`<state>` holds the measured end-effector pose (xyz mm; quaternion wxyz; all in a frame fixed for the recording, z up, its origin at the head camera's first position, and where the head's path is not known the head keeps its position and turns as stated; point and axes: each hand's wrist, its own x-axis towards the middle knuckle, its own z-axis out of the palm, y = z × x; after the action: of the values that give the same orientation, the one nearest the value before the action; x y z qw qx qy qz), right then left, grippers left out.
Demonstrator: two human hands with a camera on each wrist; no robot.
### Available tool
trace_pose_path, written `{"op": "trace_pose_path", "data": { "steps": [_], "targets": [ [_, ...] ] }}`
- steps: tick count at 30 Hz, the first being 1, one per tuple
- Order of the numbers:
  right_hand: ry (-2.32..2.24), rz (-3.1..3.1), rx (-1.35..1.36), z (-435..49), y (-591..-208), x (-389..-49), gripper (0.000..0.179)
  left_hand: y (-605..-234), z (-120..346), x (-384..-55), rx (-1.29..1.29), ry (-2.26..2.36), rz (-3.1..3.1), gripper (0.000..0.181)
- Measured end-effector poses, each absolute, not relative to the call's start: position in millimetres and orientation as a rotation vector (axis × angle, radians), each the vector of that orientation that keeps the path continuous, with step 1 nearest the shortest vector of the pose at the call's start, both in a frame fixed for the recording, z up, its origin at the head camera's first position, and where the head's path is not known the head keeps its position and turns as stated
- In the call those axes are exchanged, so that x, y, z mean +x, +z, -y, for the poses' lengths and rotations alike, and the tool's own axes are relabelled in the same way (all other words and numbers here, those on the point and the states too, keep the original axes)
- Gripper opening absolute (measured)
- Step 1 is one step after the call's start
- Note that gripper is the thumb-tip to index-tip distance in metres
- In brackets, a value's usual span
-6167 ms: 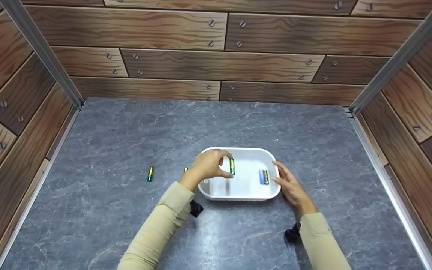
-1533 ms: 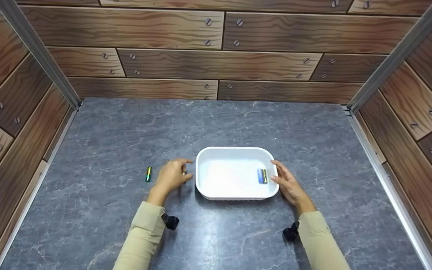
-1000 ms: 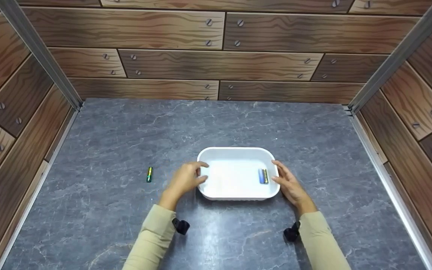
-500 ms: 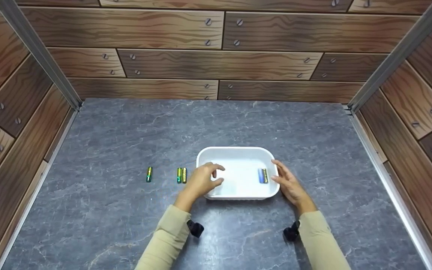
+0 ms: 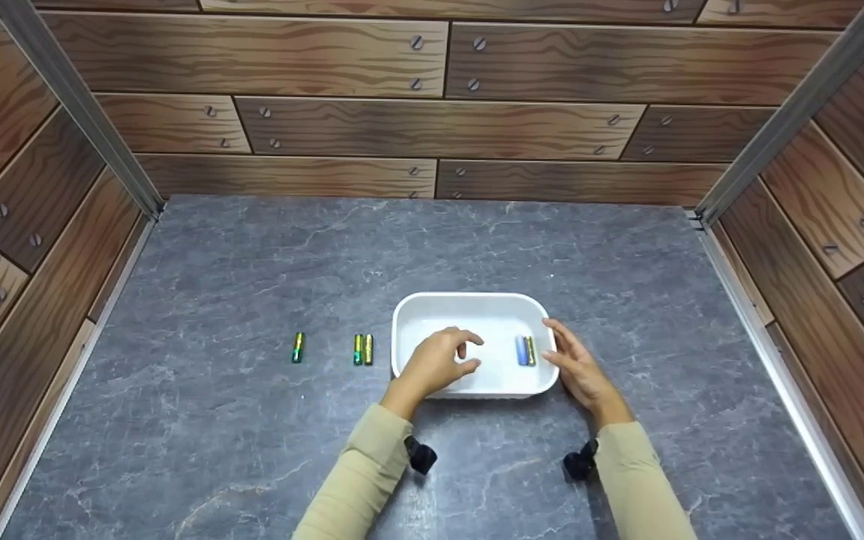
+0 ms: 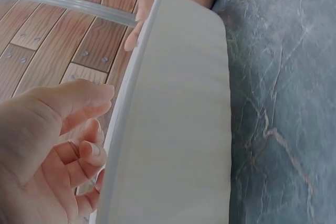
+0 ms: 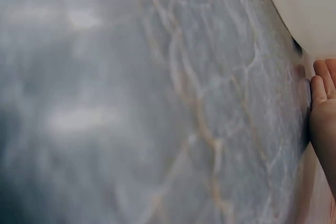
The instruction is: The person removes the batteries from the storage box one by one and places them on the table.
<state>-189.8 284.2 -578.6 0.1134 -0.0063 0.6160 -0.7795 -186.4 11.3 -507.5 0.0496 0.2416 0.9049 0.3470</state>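
In the head view my left hand hovers over the left half of a white plastic tub, fingers and thumb loosely curved with a gap between them. The left wrist view also has nothing between those fingers. At the tub's right end my right hand holds the rim, its thumb and a fingertip over the edge. Inside, near that end, a blue battery lies beside a gold-and-dark battery. Left of the tub lie a green-and-gold battery and a gold battery, side by side.
Farther left, a lone green-and-gold battery lies on the grey marbled tabletop. Wood-patterned walls enclose the back and both sides, with metal posts at the corners. A black wrist camera sits on the left wrist.
The battery held earlier in my left hand now lies beside the gold one, left of the tub. That hand has since moved right over the tub. My right hand stays at the rim.
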Motion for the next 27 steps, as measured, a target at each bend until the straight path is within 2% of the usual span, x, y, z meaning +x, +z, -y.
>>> {"op": "trace_pose_path", "data": {
  "steps": [10, 27],
  "targets": [
    [-2.422, -1.743, -0.153, -286.7, -584.7, -186.4, 0.044, -506.1, -27.0, -187.6, 0.751, 1.046, -2.713, 0.028],
    [-2.644, -1.659, -0.166, -272.1, -587.6, -183.6, 0.037, -516.3, -65.3, -197.4, 0.693, 1.027, -2.678, 0.028]
  ]
}}
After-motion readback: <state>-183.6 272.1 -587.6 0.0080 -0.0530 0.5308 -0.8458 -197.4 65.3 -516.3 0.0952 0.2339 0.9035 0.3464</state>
